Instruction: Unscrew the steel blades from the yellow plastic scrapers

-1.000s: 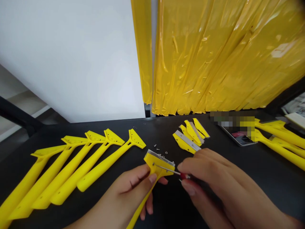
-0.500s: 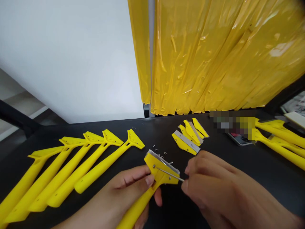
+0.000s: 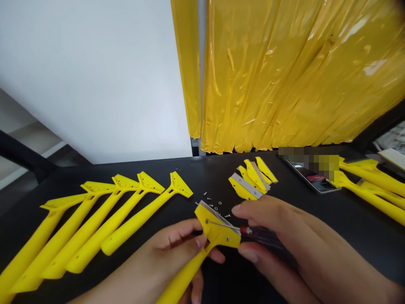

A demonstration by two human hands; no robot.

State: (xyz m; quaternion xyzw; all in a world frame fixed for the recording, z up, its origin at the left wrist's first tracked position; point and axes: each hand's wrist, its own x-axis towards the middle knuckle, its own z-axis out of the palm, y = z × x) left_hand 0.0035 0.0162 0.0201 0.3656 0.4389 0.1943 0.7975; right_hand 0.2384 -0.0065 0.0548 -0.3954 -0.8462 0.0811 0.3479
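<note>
My left hand point(image 3: 167, 253) is wrapped round the neck of a yellow scraper point(image 3: 217, 232), its head tilted up, with a metal blade along the far edge. Two screw heads show on the head's face. In my right hand point(image 3: 297, 240) is a screwdriver with a dark translucent handle point(image 3: 268, 242), cradled in the palm with thumb and forefinger spread apart. Its thin shaft lies low across the scraper head, the tip at the left screw point(image 3: 206, 221). Just beyond the scraper, several small screws and nuts point(image 3: 216, 208) are scattered on the black table point(image 3: 209, 169).
Several yellow scraper handles point(image 3: 142, 215) lie in a slanted row at the left. Behind my right hand are yellow head plates with metal blades point(image 3: 245, 185). A phone point(image 3: 319, 188), partly blurred out, and more yellow scrapers point(image 3: 373, 196) lie at the right. Yellow plastic sheeting point(image 3: 268, 76) hangs behind.
My right hand's fingers have opened from a closed grip near the shaft, and the screwdriver's handle now shows. The scraper has shifted slightly right and down.
</note>
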